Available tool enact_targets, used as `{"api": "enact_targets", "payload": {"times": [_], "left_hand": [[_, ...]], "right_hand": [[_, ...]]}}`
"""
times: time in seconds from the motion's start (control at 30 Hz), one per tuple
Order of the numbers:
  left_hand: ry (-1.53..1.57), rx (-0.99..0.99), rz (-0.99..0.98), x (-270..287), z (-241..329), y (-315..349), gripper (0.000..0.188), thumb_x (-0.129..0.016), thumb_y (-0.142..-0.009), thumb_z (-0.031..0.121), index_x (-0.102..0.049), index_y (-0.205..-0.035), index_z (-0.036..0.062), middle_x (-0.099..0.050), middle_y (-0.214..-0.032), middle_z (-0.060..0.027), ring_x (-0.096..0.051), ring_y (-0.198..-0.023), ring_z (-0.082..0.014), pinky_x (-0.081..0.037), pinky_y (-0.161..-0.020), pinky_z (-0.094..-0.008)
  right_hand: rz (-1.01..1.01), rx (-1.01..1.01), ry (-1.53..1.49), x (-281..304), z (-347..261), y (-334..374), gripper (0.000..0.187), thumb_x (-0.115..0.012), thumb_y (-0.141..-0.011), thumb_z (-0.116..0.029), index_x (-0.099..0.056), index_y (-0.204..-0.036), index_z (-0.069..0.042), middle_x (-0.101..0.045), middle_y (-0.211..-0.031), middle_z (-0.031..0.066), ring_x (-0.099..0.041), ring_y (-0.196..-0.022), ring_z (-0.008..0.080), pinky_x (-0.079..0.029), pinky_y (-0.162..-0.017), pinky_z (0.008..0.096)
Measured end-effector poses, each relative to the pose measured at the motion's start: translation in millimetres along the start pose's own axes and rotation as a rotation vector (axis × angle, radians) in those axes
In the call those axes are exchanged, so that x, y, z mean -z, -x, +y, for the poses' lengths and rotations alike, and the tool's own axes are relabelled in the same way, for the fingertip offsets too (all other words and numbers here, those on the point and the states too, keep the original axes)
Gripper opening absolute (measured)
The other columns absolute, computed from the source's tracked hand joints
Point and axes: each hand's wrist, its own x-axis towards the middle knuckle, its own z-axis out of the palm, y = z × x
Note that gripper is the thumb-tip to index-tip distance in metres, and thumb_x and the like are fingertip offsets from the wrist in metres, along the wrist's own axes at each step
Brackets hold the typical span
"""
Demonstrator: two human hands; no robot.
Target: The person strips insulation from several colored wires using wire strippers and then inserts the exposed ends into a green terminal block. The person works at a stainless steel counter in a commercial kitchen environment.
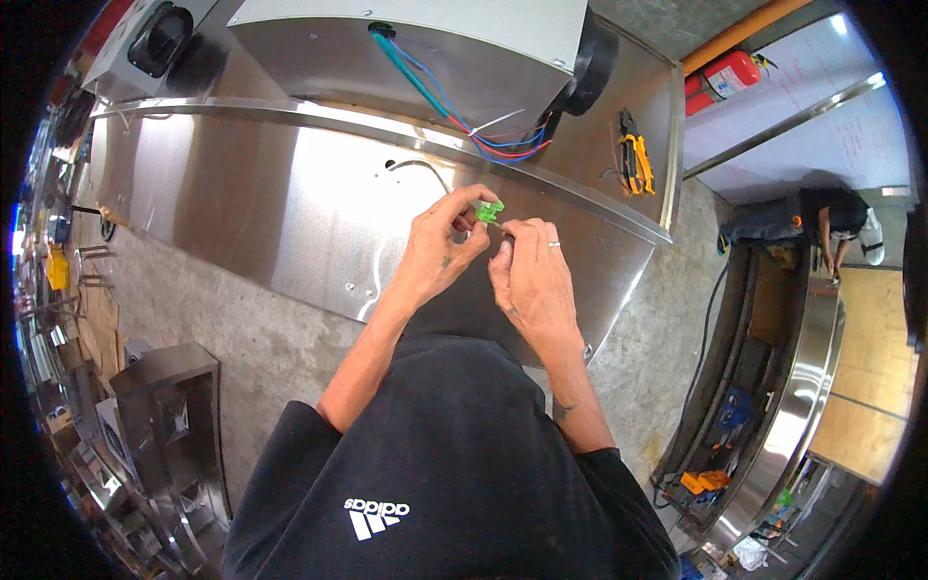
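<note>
A small bright green plug-like connector (490, 211) sits pinched between the thumb and fingers of my left hand (437, 256). A thin grey cable (425, 166) rises from a hole in the steel panel and runs to the fingers of that hand. Close on its right, my right hand (537, 280) has its thumb and fingertips closed together just below the connector. Something thin and pale shows at those fingertips, too small to name. Both hands are above the stainless steel panel (261, 208).
Behind the hands, a grey metal housing (464, 72) has green, blue and red wires (483, 143) hanging from it. Yellow-and-black pliers (633, 159) lie on the steel at right. Farther right, another person (807, 217) bends over a steel frame (807, 387). A fire extinguisher (732, 75) stands behind.
</note>
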Motion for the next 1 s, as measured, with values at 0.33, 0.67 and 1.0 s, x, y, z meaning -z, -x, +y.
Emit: {"api": "enact_targets", "payload": {"times": [0.33,0.67,1.0], "left_hand": [[-0.032,0.024,-0.002,3.6,4.5,-1.5,0.042,-0.072,-0.093,-0.004,-0.071,-0.133,0.0090,-0.070,-0.095,-0.0030,-0.065,-0.089,-0.0120,-0.057,-0.090,-0.0316],[-0.032,0.021,-0.007,5.8,9.7,-5.0,0.041,-0.072,-0.093,-0.002,-0.071,-0.133,0.0093,-0.070,-0.095,-0.0035,-0.065,-0.089,-0.0124,-0.057,-0.090,-0.0321],[-0.020,-0.005,-0.001,5.6,6.2,-5.6,0.041,-0.073,-0.092,-0.003,-0.071,-0.132,0.0090,-0.070,-0.095,-0.0024,-0.065,-0.089,-0.0116,-0.057,-0.089,-0.0316]], "right_hand": [[0.088,-0.019,0.156,-7.0,5.8,3.8,0.015,-0.070,-0.106,-0.012,-0.063,-0.113,-0.001,-0.069,-0.104,0.0180,-0.068,-0.094,0.0366,-0.058,-0.080,0.0467],[0.123,0.003,0.167,0.7,-1.4,-2.3,0.015,-0.068,-0.106,-0.017,-0.062,-0.107,-0.004,-0.066,-0.102,0.0158,-0.066,-0.094,0.0342,-0.055,-0.077,0.0447],[-0.007,-0.067,0.257,-0.3,5.7,3.6,0.014,-0.068,-0.106,-0.017,-0.061,-0.105,-0.005,-0.066,-0.094,0.0148,-0.066,-0.088,0.0349,-0.054,-0.077,0.0453]]}}
